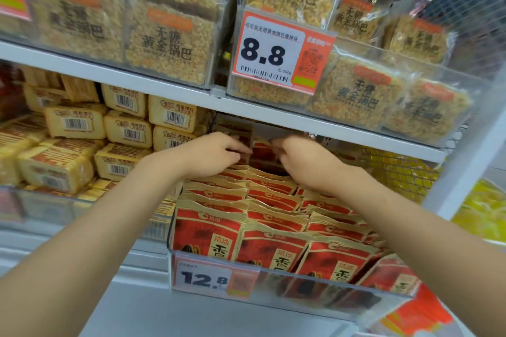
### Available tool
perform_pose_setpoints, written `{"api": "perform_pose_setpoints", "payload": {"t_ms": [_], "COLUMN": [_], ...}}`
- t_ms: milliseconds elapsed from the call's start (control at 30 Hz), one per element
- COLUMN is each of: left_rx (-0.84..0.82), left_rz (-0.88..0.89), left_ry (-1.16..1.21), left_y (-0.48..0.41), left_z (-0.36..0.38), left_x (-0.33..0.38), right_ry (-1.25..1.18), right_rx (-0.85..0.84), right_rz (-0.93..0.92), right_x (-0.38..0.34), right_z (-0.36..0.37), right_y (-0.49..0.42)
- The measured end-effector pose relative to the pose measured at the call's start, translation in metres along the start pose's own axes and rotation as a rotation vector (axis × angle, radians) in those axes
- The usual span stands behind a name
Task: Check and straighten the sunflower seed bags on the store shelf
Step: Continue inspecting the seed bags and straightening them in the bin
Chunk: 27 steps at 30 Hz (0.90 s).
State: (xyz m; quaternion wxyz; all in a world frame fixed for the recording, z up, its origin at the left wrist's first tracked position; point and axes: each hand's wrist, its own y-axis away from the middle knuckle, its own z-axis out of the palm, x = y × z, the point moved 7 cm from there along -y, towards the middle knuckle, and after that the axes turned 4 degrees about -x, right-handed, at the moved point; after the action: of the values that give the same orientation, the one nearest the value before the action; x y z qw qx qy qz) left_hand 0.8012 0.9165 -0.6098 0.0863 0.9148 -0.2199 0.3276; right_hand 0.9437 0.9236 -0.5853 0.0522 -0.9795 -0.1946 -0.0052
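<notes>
Forearms (109, 227) stretch over the near rows; far bags being straightened

Sunflower seed bags (273, 249) stand in rows in the clear tray (309, 278) behind the 12.8 price tag (202, 279); left hand (219, 154) and right hand (298, 161), close together, curl fingers round bag tops at the far end; next, probably, tug these upright without toppling nearer rows.

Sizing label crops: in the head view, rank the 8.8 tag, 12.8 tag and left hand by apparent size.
1. 8.8 tag.
2. 12.8 tag and left hand look about alike; the tag is nearer the camera, so they are left unranked.
</notes>
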Motion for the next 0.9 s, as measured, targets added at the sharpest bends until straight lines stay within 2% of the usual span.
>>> {"api": "perform_pose_setpoints", "payload": {"t_ms": [133,267,333,433,567,700,800,900], "left_rx": [0.202,0.203,0.280,0.459,0.566,0.581,0.580,0.484], "left_rz": [0.021,0.173,0.217,0.238,0.267,0.236,0.209,0.135], "left_ry": [0.114,0.399,0.503,0.460,0.554,0.741,0.859,0.952], "left_y": [0.026,0.050,0.058,0.063,0.071,0.075,0.079,0.081], "left_z": [-0.022,-0.025,-0.030,-0.041,-0.047,-0.034,-0.018,-0.004], "left_x": [0.006,0.041,0.054,0.063,0.074,0.073,0.068,0.065], "right_ry": [-0.058,-0.150,-0.205,-0.380,-0.692,-1.038,-1.260,-1.202], "right_rx": [0.251,0.484,0.565,0.596,0.611,0.577,0.498,0.516], "right_rz": [-0.161,-0.299,-0.300,-0.250,-0.042,0.146,0.199,0.127], "right_x": [-0.022,-0.043,-0.047,-0.044,-0.025,-0.015,-0.022,-0.032], "right_z": [-0.029,-0.085,-0.111,-0.136,-0.136,-0.101,-0.069,-0.055], "right_y": [0.048,0.076,0.078,0.075,0.075,0.082,0.088,0.095]}}
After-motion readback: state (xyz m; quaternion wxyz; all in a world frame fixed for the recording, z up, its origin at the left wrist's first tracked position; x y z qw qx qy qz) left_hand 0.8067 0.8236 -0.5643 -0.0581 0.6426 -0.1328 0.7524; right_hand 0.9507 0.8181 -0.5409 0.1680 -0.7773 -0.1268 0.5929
